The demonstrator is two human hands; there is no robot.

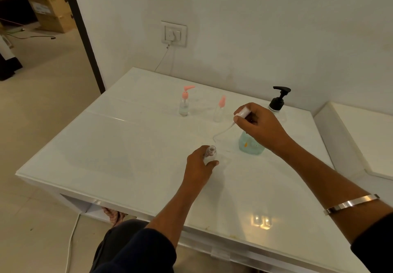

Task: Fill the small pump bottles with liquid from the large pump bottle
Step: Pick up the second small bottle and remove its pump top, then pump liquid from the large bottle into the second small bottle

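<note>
White table [127,149]: glossy top, set against the wall. Large bottle [251,145] stands on it to the right, clear with blue-green liquid low in it; my right hand covers its upper part, so I cannot tell whether it has a cap on. Behind it, near the wall, a clear bottle with a black pump [277,100] stands upright. Two small bottles with pink tops stand further left along the back: one [184,104] with a pump spout and a little liquid, the other [220,109] apparently empty.

My left hand [198,167] grips a small open bottle [210,155] near the table's middle, fingers curled round its body, threaded neck uncovered and tilted slightly. My right hand [258,127] is raised above the large bottle, pinching a white pump head [242,112] between thumb and fingers; its thin dip tube [222,133] hangs down and curves left, clear of the open neck. Metal bangle [350,203] on my right forearm.
</note>
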